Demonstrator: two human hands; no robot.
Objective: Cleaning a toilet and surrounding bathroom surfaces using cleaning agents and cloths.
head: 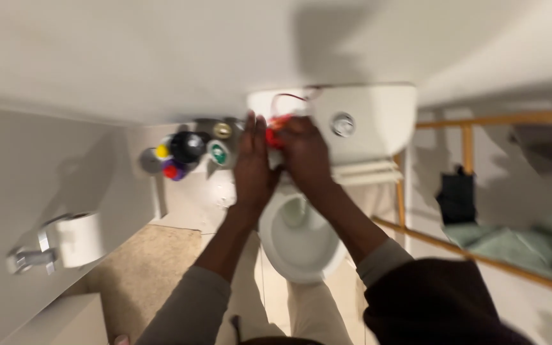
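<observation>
I look down at a white toilet [298, 239] with its cistern [378, 121] against the wall. The cistern lid is shifted to the right, leaving the left part open, with a thin red wire or tube [287, 97] showing there. My left hand [253, 163] and my right hand [305, 153] reach together to that open left end. Between them is a small red object [275, 133]; the frame is blurred, so which hand grips it is unclear. A round silver flush button [342, 124] sits on the lid just right of my right hand.
Several bottles with coloured caps [190, 153] stand on the floor left of the cistern. A toilet-paper roll on a metal holder [75, 239] hangs on the left wall. A wooden rack [467, 166] with a dark cloth and green fabric [519, 239] stands right.
</observation>
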